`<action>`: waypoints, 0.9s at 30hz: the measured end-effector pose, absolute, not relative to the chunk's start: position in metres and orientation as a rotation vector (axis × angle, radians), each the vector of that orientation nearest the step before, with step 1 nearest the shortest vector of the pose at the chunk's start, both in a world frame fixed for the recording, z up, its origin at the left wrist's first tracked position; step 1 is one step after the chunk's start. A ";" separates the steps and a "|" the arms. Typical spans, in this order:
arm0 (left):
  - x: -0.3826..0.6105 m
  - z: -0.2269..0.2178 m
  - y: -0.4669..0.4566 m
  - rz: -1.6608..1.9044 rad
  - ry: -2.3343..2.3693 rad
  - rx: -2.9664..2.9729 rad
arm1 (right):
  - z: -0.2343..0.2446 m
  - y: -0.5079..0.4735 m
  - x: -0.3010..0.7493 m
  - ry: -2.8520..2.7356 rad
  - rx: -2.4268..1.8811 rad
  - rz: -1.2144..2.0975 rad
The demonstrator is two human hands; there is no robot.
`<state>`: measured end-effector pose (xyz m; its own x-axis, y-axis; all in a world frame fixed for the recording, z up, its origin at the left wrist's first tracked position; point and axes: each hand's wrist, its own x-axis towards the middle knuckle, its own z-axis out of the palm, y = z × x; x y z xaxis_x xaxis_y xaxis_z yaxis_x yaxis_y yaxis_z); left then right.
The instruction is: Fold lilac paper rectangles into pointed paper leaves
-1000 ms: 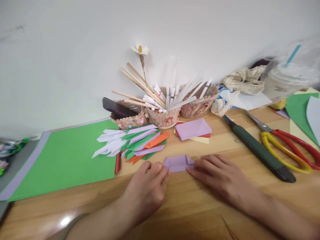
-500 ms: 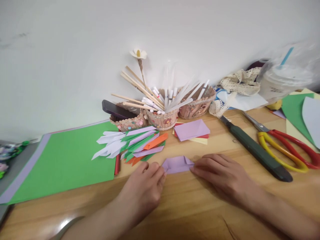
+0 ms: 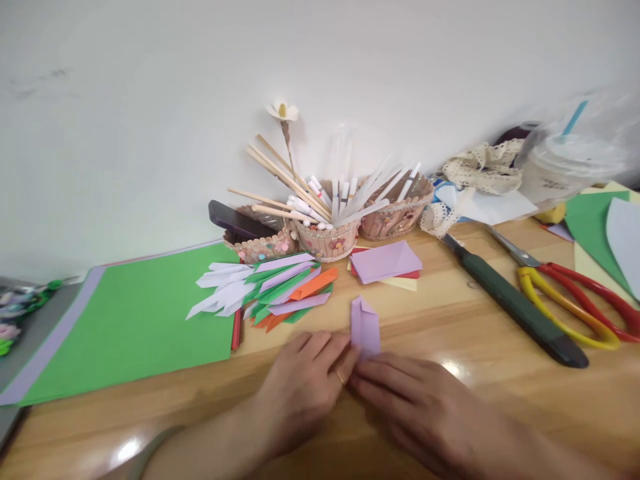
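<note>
A small folded lilac paper piece (image 3: 365, 325) lies on the wooden table (image 3: 450, 333), its long side pointing away from me. My left hand (image 3: 305, 387) and my right hand (image 3: 415, 407) meet at its near end, fingertips pinching and pressing the paper there. A ring shows on a finger of my left hand. Just beyond the piece lies a pile of folded paper strips (image 3: 265, 288) in white, green, lilac and orange, and a small stack of lilac, red and yellow paper squares (image 3: 385, 263).
Green paper sheet (image 3: 135, 320) at left. Three small baskets (image 3: 327, 240) with sticks, pens and a phone (image 3: 233, 220) stand by the wall. A dark green utility knife (image 3: 515, 307) and red-yellow scissors (image 3: 575, 293) lie at right, with lace, a plastic cup (image 3: 565, 167) and coloured sheets behind.
The lilac piece has been turned from lying crosswise to pointing away from me. Both hands have come together at its near end, the right one moving left and closer.
</note>
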<state>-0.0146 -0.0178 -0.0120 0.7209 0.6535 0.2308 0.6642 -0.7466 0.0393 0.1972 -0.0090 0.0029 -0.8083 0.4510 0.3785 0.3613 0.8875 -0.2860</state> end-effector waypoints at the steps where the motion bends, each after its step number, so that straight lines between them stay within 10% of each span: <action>1: -0.014 -0.013 -0.018 -0.352 -1.108 -2.881 | 0.004 -0.007 0.198 -2.583 -0.553 0.339; 27: -0.026 -0.021 -0.006 -0.631 -1.041 -2.616 | -0.011 0.026 0.211 -2.669 -0.873 0.078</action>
